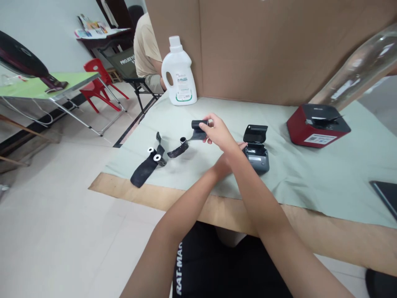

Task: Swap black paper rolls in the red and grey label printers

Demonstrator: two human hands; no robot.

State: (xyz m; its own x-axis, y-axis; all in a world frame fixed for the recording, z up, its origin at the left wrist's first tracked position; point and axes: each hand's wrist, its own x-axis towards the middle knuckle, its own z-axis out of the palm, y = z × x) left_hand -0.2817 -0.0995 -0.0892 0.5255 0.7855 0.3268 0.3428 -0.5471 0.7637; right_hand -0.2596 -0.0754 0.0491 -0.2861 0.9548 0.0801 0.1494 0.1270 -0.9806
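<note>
My right hand (218, 133) is closed in a pinch on a small black roll (199, 123), and a black ribbon (181, 148) trails from the roll down to the cloth. My left hand (241, 146) lies behind my right forearm. Only a bit of it shows, against a small black printer (257, 158) whose lid (255, 133) stands open, and its fingers are hidden. Left of the ribbon lies a black strip (143, 171) with two white-capped rolls (154, 153) on it.
A pale green cloth (310, 178) covers the wooden table (192, 203). On it stand a white detergent bottle (179, 72), a red printer (316, 124) and a dark flat device (387, 196). A cardboard wall (263, 45) rises behind. A person (147, 49) sits beyond, near red chairs (99, 82).
</note>
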